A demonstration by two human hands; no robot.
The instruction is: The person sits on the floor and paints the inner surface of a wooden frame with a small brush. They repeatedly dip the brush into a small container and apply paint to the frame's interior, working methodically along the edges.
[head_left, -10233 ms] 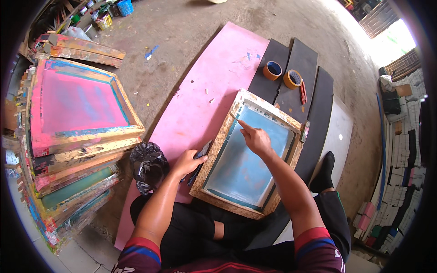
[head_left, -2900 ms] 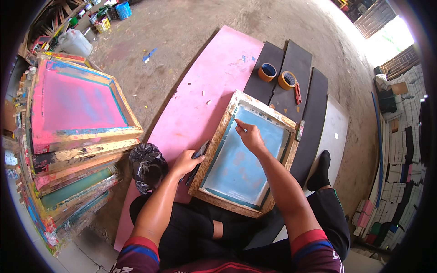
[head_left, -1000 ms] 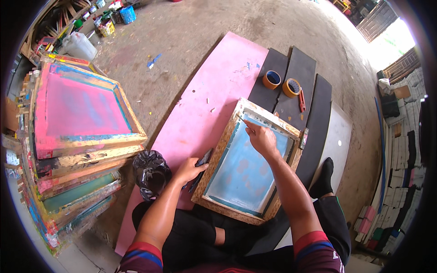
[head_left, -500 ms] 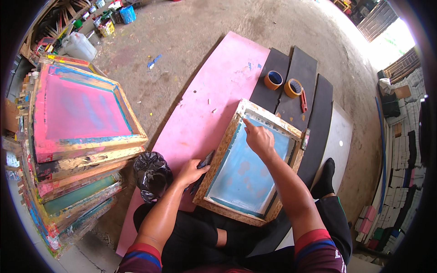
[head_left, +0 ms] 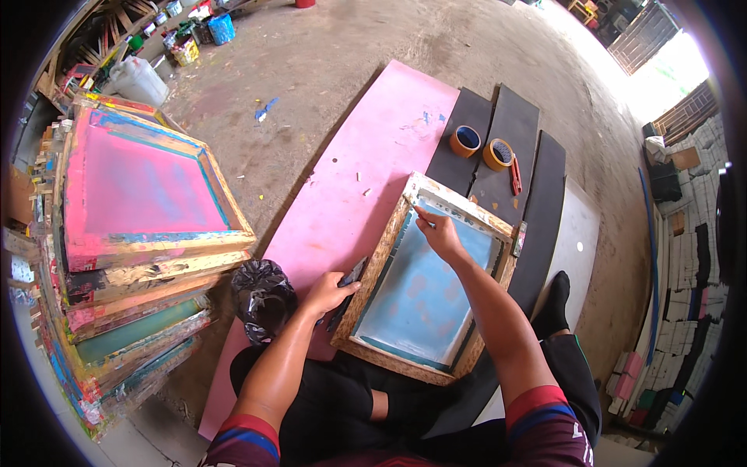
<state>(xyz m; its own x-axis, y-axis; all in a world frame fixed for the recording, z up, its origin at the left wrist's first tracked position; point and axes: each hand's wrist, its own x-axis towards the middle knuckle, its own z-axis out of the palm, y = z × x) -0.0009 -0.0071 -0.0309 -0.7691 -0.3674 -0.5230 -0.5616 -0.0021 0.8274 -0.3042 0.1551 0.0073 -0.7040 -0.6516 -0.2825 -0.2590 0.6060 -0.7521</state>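
Note:
A wooden screen-printing frame (head_left: 372, 278) with pale blue mesh (head_left: 416, 288) lies tilted in front of my lap. My right hand (head_left: 442, 235) reaches over it, index finger stretched to the inner edge near the far left corner, the other fingers partly bent. I see nothing held in that hand. My left hand (head_left: 327, 294) is closed at the frame's left side around a dark grey piece (head_left: 353, 274), whose kind I cannot make out. Left of that hand sits a crumpled black plastic bag (head_left: 263, 284).
The frame rests over pink (head_left: 366, 140) and black boards (head_left: 510, 117). Two tape rolls (head_left: 465, 141) and a red cutter knife (head_left: 516, 176) lie beyond it. Stacked screen frames (head_left: 156, 253) stand at left, near a white jug (head_left: 138, 81). My socked foot (head_left: 554, 303) is at right.
My right index finger has shifted slightly along the frame's far left corner, and the hand has turned a little. My left hand stays in place. The view has tilted slightly.

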